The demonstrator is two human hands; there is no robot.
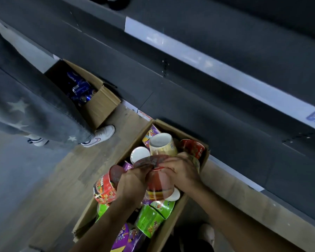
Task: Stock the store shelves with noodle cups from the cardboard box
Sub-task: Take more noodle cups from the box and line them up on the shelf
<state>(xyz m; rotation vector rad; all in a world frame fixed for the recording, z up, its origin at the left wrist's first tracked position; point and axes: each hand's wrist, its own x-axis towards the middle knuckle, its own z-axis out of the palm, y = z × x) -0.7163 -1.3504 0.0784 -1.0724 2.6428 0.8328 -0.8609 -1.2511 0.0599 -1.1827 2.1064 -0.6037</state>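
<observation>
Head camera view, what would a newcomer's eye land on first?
The open brown cardboard box at bottom centre, where the left hand and right hand grip round red noodle cups above green cups. Upper left, a second cardboard box holds shiny blue cans.

The left forearm (100,226) rises from the lower edge, and the right forearm (231,211) slants in from the lower right. They converge until the hands are almost knuckle to knuckle. The left hand (129,184) shows its back, fingers curled round a red cup (104,188) at its outer side. The right hand (183,171) — back up, wrist bent — curls its fingers over the top of a second cup (157,186) between the hands. The fingertips are blurred.
</observation>
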